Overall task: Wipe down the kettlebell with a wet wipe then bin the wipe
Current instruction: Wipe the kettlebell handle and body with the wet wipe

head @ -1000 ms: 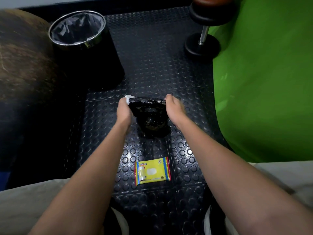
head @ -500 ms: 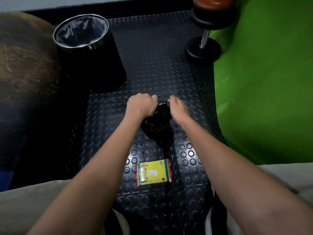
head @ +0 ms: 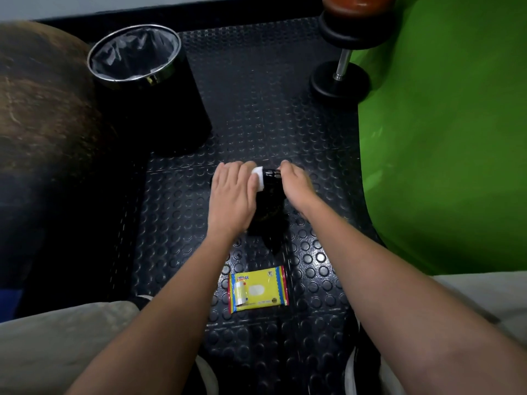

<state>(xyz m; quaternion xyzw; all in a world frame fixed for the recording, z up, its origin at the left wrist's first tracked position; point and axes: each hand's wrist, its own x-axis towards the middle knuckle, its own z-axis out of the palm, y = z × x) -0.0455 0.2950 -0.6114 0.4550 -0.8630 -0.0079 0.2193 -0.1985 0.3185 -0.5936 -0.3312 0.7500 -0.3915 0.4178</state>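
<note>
Under you lies the black studded mat (head: pixel 256 115), and a green sheet (head: pixel 445 143) curves up along its right side. At far left sits a big brown rounded shape (head: pixel 42 109), too blurred to name. The bin (head: pixel 148 89) stands upright at the mat's upper left, black with a shiny metal rim and a grey liner inside. A dumbbell (head: pixel 342 75) stands on end at the upper right, just beside the green sheet's edge, well apart from the bin.

Your two forearms reach forward from the bottom of the view over your pale trouser legs. Between your hands, mid-mat, is the kettlebell (head: pixel 269 206). It is black and glossy, mostly hidden by your hands, and its outline melts into the dark mat, so you cannot tell whether it stands upright or tilts.

Your left hand (head: pixel 232 195) lies over the kettlebell's left side, palm down, fingers bent over the top. Its grip presses the white wipe (head: pixel 258 178) against the top of the kettlebell; only a small folded corner of the wipe shows past your fingers. Your right hand (head: pixel 295 183) curls around the right end of the kettlebell's top, its grip closed on the handle.

Nearer to you, flat on the mat between your forearms, lies the yellow wipe pack (head: pixel 258 289), apart from the kettlebell.
</note>
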